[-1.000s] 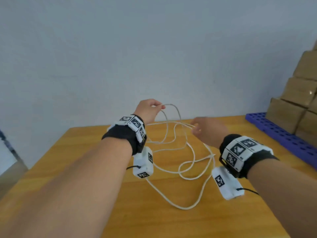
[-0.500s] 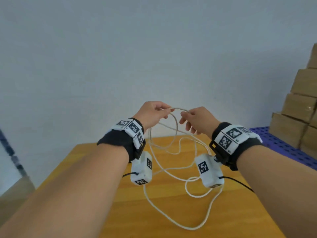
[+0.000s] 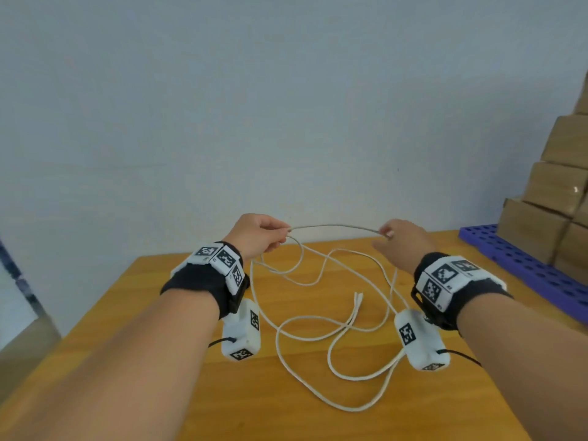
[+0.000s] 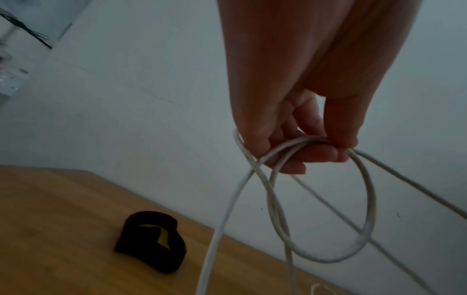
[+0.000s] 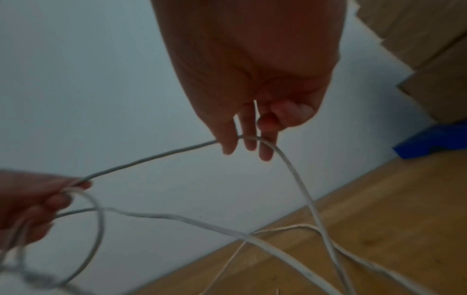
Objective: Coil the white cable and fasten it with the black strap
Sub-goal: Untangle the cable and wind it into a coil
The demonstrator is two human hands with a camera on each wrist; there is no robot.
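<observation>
A long white cable runs between my two raised hands and trails in loose loops onto the wooden table. My left hand grips a small coil of the cable between thumb and curled fingers. My right hand pinches the cable a short span to the right, its fingers bent over the strand. The black strap lies curled on the table, seen only in the left wrist view, below and left of my left hand.
Stacked cardboard boxes stand on a blue perforated pallet at the right. A pale wall runs behind the table's far edge. The cable's two ends lie mid-table between my forearms.
My hands have drawn apart, the right one sliding rightward along the cable, so a straighter span now stretches between them. The left hand keeps its coil.
</observation>
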